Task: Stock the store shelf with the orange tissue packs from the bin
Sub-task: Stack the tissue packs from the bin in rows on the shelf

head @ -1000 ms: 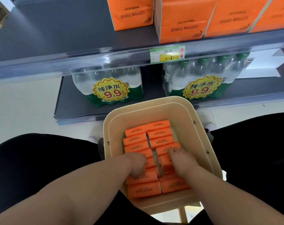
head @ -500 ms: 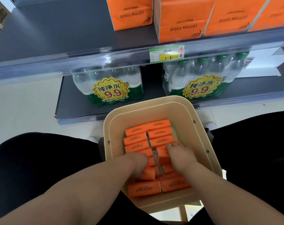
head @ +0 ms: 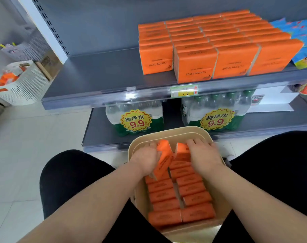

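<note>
The shelf is showing bare space at its left. In the bin, the left hand is curling its grip round a tilted orange tissue pack. The right hand is gripping a second pack just beside it, though that grip is partly blurred. Two rows of remaining packs are lying nearer in the bin. The stocked block is filling the shelf's right. Judgement: stocking is well underway, with many packs left.

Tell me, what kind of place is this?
Probably a shop: a grey metal shelf with a green-and-yellow paper price tag, rows of boxy orange tissue packs, and plastic-wrapped clear water bottles with yellow 9.9 stickers.
</note>
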Motion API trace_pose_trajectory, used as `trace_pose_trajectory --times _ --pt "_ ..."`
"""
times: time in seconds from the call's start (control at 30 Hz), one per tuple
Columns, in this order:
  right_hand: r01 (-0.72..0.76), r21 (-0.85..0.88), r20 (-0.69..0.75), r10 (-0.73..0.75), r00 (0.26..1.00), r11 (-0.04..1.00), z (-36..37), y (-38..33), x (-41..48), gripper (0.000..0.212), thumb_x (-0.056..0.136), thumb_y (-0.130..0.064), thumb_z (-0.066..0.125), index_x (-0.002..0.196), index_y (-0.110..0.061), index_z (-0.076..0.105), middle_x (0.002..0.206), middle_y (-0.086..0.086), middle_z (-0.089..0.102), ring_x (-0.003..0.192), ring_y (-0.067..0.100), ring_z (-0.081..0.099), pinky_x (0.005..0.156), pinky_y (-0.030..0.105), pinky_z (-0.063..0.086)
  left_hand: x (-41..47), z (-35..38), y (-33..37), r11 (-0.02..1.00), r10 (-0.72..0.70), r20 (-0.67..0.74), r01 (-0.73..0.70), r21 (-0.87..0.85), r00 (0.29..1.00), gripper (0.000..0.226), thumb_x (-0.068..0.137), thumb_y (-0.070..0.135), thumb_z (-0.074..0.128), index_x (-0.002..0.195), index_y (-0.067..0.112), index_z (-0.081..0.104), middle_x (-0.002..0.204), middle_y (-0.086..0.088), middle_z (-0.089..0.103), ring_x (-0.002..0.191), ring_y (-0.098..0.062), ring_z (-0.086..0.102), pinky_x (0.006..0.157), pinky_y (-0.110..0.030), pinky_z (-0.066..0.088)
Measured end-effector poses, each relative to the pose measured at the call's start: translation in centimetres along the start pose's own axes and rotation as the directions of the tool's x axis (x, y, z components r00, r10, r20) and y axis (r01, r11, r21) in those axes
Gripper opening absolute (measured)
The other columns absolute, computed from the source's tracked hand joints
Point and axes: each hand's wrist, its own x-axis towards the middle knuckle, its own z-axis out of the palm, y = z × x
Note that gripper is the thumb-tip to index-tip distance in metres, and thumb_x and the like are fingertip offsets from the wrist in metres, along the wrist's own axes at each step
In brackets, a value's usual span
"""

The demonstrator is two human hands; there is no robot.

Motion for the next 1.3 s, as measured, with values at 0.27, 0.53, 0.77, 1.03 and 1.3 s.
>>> trace_pose_trajectory --times 0.27,0.53,0.77,1.03,1.3 --pt "0.087 -0.075 -0.273 -0.104 0.956 0.993 -10.0 0.7 1.3 0.048 0.084 -0.007 0.051 0.129 -0.023 0.044 0.122 0.002 0.053 0.116 0.025 0.049 0.091 0.04 0.038 -1.2 -8.4 0.9 0.987 0.141 -0.078 -0.147 -0.071 0.987 0.051 0.088 0.043 0.062 0.128 0.013 0.054 0.122 -0.006 0.06 0.113 -0.024 0.056 0.093 -0.034 0.045" --pt "0.055 -0.089 -0.477 -0.091 0.874 0.995 -13.3 3.0 4.4 0.048 0.069 -0.004 0.064 0.116 -0.016 0.059 0.108 0.007 0.059 0.1 0.03 0.056 0.079 0.04 0.04 1.1 -20.1 3.8 0.99 0.108 -0.604 -0.141 -0.007 0.79 0.041 0.095 0.026 0.054 0.133 0.014 0.049 0.118 -0.014 0.052 0.113 -0.032 0.05 0.09 -0.041 0.043" --pt "0.103 0.037 -0.413 -0.079 0.907 0.994 -11.0 3.6 6.3 0.051 0.075 -0.009 0.063 0.125 -0.018 0.056 0.117 0.007 0.058 0.107 0.03 0.055 0.084 0.041 0.04 6.1 -22.9 5.0 0.992 -0.011 -0.546 0.076 0.096 0.838 0.038 0.096 0.024 0.048 0.134 0.017 0.045 0.127 -0.011 0.049 0.121 -0.031 0.036 0.09 -0.043 0.04" --pt "0.198 0.138 -0.35 -0.139 0.926 0.97 -10.9 3.1 7.7 0.051 0.087 -0.019 0.054 0.136 -0.026 0.042 0.129 0.0 0.048 0.119 0.022 0.046 0.094 0.039 0.036 10.7 -22.2 5.6 0.973 -0.095 -0.615 0.204 0.11 0.783 0.034 0.097 0.027 0.049 0.131 0.025 0.048 0.128 -0.01 0.037 0.121 -0.03 0.032 0.087 -0.045 0.041" --pt "0.243 0.149 -0.335 -0.183 0.924 0.958 -11.0 2.1 7.5 0.051 0.089 -0.019 0.053 0.138 -0.028 0.039 0.134 -0.003 0.045 0.123 0.021 0.043 0.097 0.038 0.035 11.6 -21.9 5.0 0.999 -0.039 -0.651 0.022 -0.034 0.758 0.045 0.092 0.012 0.055 0.133 0.027 0.052 0.122 -0.006 0.037 0.118 -0.024 0.033 0.087 -0.038 0.048"
